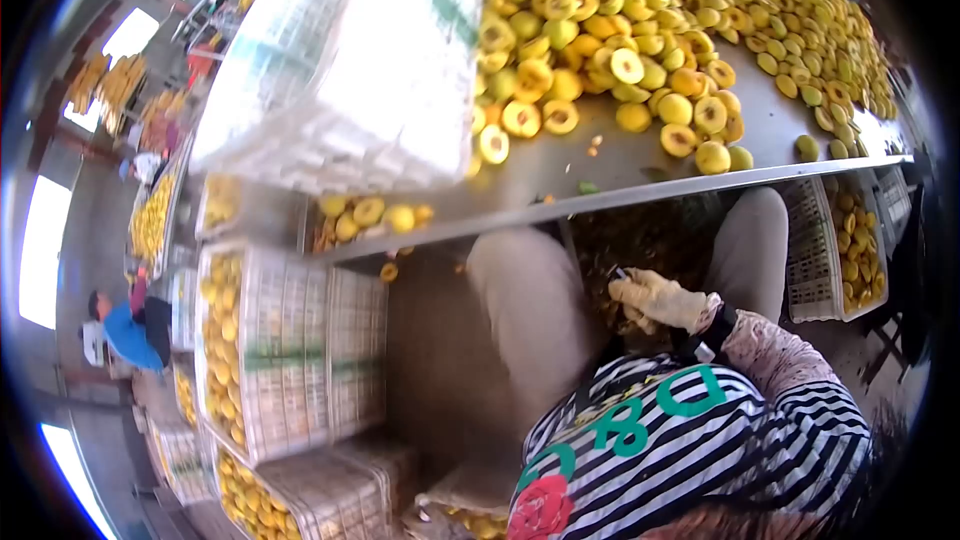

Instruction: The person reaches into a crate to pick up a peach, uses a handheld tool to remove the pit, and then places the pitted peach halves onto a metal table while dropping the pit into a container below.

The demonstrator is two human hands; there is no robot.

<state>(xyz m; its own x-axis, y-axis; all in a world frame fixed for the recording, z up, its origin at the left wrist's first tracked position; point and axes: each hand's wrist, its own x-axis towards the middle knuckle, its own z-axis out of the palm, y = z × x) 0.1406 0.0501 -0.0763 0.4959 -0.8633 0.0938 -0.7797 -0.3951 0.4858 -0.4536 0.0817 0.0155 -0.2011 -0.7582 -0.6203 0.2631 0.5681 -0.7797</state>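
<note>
One gloved right hand [660, 302], lower centre, was closed round a blade-like tool [618, 273]: light, stiff, safest held by its handle. Left hand was unseen. Halved fruit [640, 50], upper right, looked soft and slippery.

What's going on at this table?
A person in a striped top is at a metal table heaped with halved yellow fruit. Their gloved right hand is down by the lap, grip closed on what looks like a small tool. A white crate is tilted over the table's left end; the left hand is out of view. Filled crates stand alongside.
</note>
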